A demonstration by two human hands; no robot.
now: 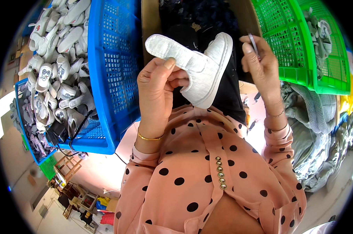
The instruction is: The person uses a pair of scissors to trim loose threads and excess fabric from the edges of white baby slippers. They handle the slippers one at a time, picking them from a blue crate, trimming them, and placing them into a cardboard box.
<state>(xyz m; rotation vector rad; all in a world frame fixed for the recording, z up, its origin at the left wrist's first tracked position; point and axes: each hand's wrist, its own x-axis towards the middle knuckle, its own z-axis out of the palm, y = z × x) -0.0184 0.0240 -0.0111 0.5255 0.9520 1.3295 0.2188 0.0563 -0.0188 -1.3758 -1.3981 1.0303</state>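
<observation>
A small whitish-grey baby shoe (199,80) with a pale sole and a long strap is in my left hand (157,85). The thumb and fingers pinch it by the strap, which sticks out to the upper left past my thumb. My right hand (264,64) is off to the shoe's right, apart from it. Its fingers are closed round a slim metal tool (254,43) whose tip points up; the rest is hidden in the hand, so its kind cannot be made out.
Left of me stands a blue plastic crate (93,50), with many grey shoes (51,74) heaped beyond it. Ahead, a cardboard box (149,23) holds dark scraps. A green crate (287,43) stands at the right, above bagged grey material (316,140). A black cable (83,126) hangs by the blue crate.
</observation>
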